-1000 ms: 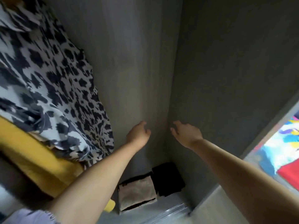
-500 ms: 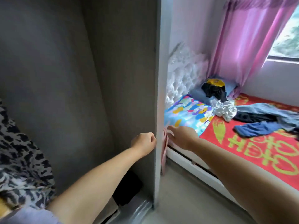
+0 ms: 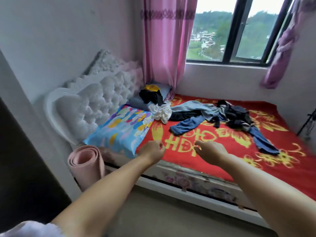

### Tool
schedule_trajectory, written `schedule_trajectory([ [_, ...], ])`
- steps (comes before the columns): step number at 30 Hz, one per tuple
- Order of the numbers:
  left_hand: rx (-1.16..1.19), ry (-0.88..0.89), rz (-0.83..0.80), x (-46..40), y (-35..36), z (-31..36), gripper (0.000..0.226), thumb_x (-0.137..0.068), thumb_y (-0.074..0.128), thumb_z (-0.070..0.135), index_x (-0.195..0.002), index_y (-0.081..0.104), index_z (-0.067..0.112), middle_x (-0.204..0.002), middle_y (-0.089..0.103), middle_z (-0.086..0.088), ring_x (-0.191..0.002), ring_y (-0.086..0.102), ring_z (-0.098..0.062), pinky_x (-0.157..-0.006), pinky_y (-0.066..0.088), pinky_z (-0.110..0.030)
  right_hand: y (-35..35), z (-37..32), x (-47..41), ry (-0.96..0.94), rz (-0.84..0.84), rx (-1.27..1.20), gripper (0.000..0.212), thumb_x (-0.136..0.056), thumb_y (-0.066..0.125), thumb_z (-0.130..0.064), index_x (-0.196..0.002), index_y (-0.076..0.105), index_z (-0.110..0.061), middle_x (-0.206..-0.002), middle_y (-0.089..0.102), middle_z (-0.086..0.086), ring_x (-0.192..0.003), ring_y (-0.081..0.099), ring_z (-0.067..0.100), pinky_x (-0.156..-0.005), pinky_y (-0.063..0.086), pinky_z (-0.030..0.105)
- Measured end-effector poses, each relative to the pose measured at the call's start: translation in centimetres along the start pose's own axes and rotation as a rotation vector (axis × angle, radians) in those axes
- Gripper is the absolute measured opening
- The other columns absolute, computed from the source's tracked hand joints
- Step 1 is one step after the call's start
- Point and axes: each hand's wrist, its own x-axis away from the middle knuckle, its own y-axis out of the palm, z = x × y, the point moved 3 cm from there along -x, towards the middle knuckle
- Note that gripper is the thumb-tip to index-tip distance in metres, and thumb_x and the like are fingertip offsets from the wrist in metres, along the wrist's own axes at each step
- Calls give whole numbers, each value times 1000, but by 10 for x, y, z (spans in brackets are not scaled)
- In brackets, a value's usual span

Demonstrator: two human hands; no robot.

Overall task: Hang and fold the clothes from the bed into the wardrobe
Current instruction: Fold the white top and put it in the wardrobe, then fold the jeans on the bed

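View swung to bed; clothes crumpled.

The near strip of the red blanket lies bare in front of the left hand and right hand, both empty with loosely curled fingers. Farther in, the way is blocked by a spread of blue and dark clothes and a white bundle (touching the colourful pillow). A rolled pink mat stands between wall and bed frame, closing that corner.
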Motion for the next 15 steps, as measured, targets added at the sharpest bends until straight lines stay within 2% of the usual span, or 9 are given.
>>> schedule_trajectory([
  [5,-24,73,-86,-52,39,45,29,-95,44,35,-104,64,16,-98,67,-5,-84,60,-24,-63,42,-31,15,62,-6,79,-12,-140,39,-102,32,-42,-130,49,-21,-113,65,7,-98,62,29,-72,50,36],
  [11,-35,122,-114,-137,73,73,31,-95,43,36,-103,64,14,-92,67,-5,-74,60,-23,-56,40,-30,32,112,-62,108,-25,-140,36,-102,34,-39,-128,51,-20,-107,66,4,-91,63,26,-60,41,30],
  [15,-9,160,-147,-217,84,83,27,-96,43,32,-99,61,12,-81,64,-4,-67,59,-22,-56,39,-30,34,154,-124,151,-31,-104,36,-102,34,-38,-128,51,-20,-109,66,6,-94,63,27,-63,44,31],
])
